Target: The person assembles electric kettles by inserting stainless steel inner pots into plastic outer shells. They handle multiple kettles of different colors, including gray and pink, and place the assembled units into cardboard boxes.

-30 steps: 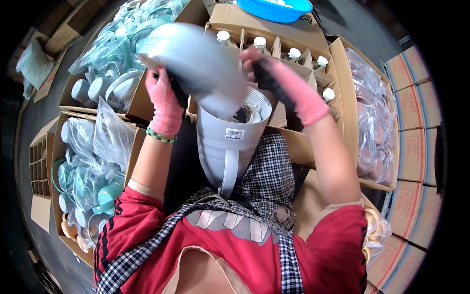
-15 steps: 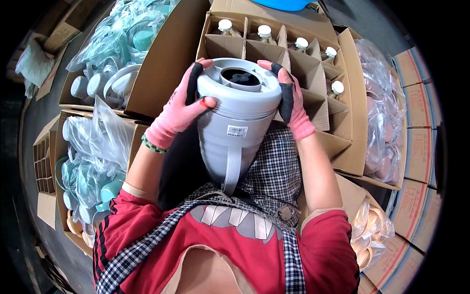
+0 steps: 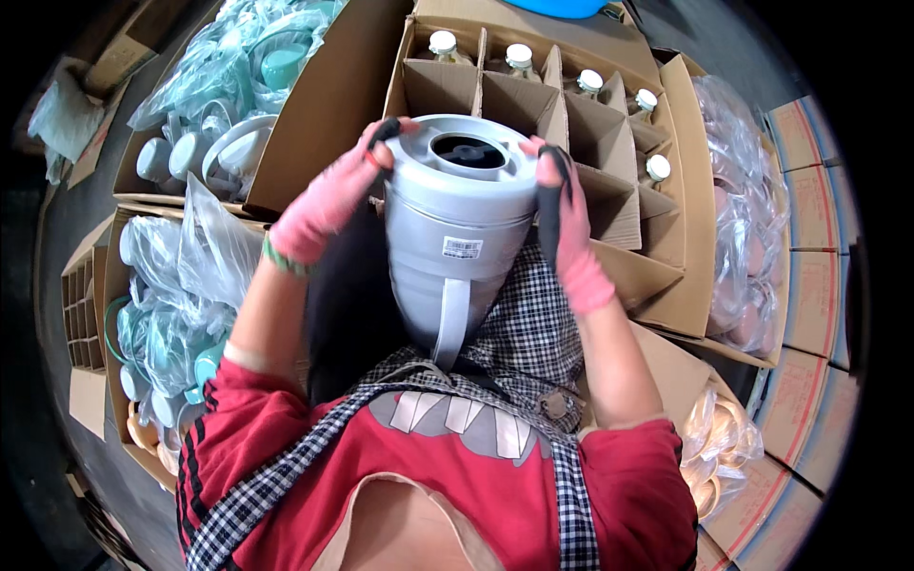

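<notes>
Our left grip (image 3: 343, 183), in a pink glove with black at the fingers, is curled against one side of the grey collar (image 3: 462, 193), fingertips over its rim; our right grip (image 3: 568, 217), gloved alike, clasps the opposite side, so the ring is held between the two. The collar sits on top of the grey vessel (image 3: 419, 262), which stands at our lap with a dark round opening (image 3: 468, 150) facing up. A white label (image 3: 463, 248) is on its near side, above a long grey handle (image 3: 453, 319) that points toward us. Below lies our checked apron (image 3: 538, 319). Just beyond the vessel, a divided carton (image 3: 640, 285) holds white-capped bottles (image 3: 519, 59) along its far and right sides. To our left, two cartons are filled with grey and green ware (image 3: 276, 71) in clear plastic. To our right are pinkish pieces (image 3: 747, 252), bagged in a carton, and peach-coloured pieces (image 3: 719, 440) in plastic nearer us. Stacked cartons (image 3: 809, 305) stand farther right, and part of a blue basin (image 3: 562, 8) shows at the top edge.
</notes>
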Tool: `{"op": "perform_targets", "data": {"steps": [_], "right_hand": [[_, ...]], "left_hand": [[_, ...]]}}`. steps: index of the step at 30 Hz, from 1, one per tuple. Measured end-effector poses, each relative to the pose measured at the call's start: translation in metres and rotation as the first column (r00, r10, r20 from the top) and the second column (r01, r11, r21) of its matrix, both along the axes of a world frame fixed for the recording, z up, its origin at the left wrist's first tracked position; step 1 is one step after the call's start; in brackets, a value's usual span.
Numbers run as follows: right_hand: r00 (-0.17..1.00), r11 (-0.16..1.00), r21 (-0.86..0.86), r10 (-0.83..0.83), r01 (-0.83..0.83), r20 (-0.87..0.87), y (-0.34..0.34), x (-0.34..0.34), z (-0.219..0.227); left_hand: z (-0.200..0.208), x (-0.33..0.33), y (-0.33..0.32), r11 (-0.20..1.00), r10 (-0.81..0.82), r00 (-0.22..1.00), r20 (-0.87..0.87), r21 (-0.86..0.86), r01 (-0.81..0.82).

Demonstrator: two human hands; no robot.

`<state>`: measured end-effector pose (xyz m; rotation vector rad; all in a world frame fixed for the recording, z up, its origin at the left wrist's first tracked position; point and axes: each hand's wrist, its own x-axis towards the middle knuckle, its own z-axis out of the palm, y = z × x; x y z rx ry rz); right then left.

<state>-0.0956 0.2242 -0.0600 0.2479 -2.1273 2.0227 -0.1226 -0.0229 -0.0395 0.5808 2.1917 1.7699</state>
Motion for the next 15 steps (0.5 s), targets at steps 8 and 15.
{"op": "perform_targets", "data": {"steps": [8, 15], "right_hand": [[0.844, 0.879, -0.454, 0.352, -0.149, 0.404, 0.024, -0.044, 0.004], [0.923, 0.900, -0.384, -0.048, 0.205, 0.381, 0.047, -0.045, -0.009]], "left_hand": [[0.009, 0.020, 0.052, 0.939, 0.281, 0.959, 0.018, 0.202, -0.279], [0.038, 0.002, 0.047, 0.861, 0.340, 0.798, -0.498, -0.176, -0.477]]}}
